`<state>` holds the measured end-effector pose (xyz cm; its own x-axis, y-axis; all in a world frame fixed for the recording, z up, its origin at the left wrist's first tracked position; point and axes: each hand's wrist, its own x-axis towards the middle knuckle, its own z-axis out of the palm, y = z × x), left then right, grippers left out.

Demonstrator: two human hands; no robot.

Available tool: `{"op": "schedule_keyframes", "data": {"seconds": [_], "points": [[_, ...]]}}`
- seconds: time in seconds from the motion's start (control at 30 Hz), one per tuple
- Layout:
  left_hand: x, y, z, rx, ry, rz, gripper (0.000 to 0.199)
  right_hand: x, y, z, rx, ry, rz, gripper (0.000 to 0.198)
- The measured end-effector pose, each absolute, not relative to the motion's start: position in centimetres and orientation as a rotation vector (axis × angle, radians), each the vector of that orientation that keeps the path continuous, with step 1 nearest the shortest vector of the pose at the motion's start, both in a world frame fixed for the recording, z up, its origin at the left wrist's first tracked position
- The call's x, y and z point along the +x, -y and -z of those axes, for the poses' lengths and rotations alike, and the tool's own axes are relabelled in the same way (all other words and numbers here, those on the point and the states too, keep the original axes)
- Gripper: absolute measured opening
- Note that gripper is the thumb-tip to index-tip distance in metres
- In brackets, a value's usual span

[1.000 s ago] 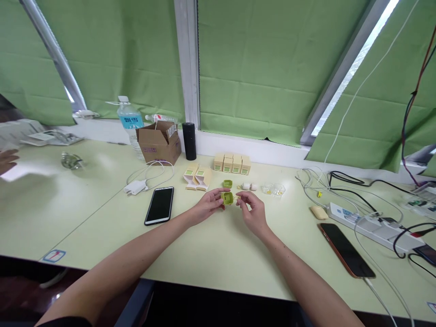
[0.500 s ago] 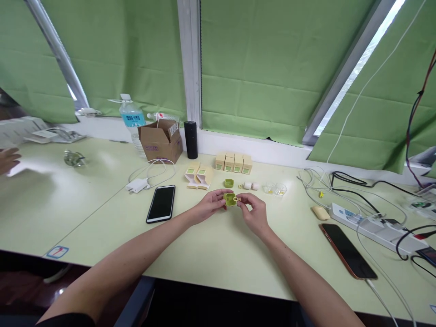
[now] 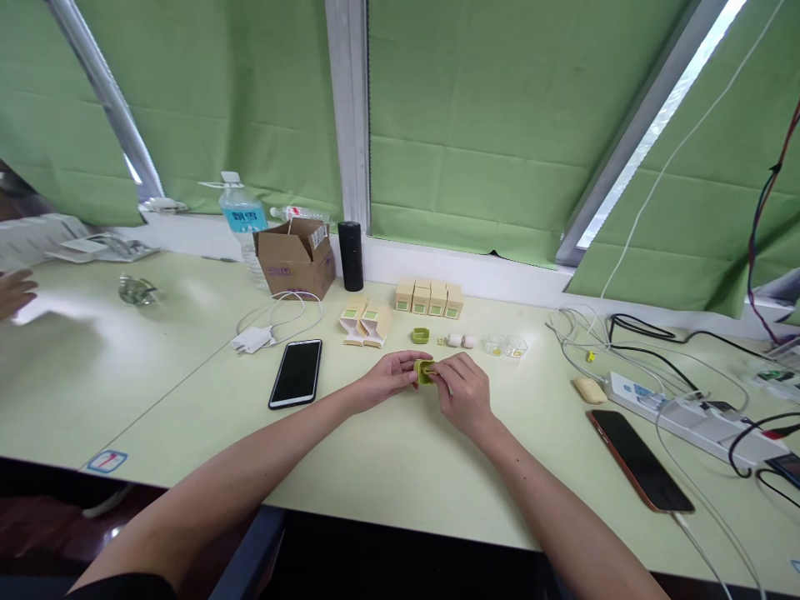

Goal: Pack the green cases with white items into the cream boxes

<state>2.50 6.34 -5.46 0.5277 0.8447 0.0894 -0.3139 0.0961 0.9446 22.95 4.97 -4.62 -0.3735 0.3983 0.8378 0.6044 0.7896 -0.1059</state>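
My left hand [image 3: 388, 381] is closed on a small olive-green case [image 3: 419, 372], its open hollow side facing up towards me. Over that opening, the fingers of my right hand [image 3: 466, 387] are pinched on a small yellowish piece [image 3: 428, 371], mostly hidden by the fingertips. Just behind the hands lies a second olive-green part [image 3: 421, 335]. To its right are two pale pinkish, rounded pieces [image 3: 461, 341] and a clear plastic tray [image 3: 505, 346] with small yellow bits in it.
Small cream boxes [image 3: 428, 298] stand in a row behind, beside two opened cartons [image 3: 366, 322]. A black phone [image 3: 296, 375] lies left; another phone [image 3: 641, 460] and a power strip [image 3: 668, 417] lie right. Another person's hand [image 3: 16, 293] shows far left.
My right hand has moved slightly left, bringing the small yellowish piece from beside the case's edge into its opening. My left hand still holds the case, which has tilted a little.
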Motion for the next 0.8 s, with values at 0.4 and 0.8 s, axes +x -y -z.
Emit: {"op": "schedule_keyframes", "data": {"seconds": [0.4,0.8], "points": [[2.57,-6.32,5.81,1.228,-0.572,-0.900,0.054,22.94,-5.09,4.99,-0.782,2.095,0.372,0.020],[2.87,-6.27,5.92,1.266,-0.573,-0.922,0.051,23.08,-5.27,5.17,-0.756,2.122,0.382,0.022]]}}
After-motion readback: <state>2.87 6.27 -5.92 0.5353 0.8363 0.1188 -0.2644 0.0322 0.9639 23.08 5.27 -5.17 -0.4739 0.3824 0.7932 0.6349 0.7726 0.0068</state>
